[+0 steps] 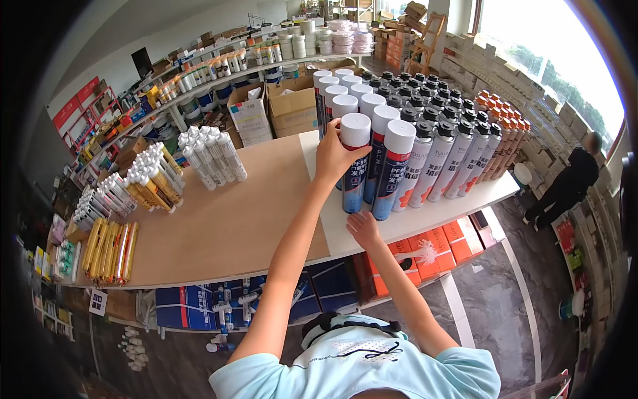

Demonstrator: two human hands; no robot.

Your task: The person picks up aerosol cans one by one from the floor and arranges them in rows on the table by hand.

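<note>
My left hand [337, 158] is wrapped around the upper part of a blue and red spray foam can [355, 174] with a white cap. This can stands upright at the left front corner of a block of similar cans. Low by its base, my right hand [364, 229] lies at the table's front edge, empty, with the fingers extended. Right beside the held can is another white-capped foam can [390, 176]. More white-capped cans [344, 106] run back in rows, next to white cans with black caps [438, 159].
Brown-capped bottles [508, 143] stand at the table's right end. White cartridges [212, 156] and gold foil tubes [109, 249] are at the left of the long table [266, 206]. Orange boxes [432, 251] sit below its front edge. A person in dark clothes [571, 179] stands at right.
</note>
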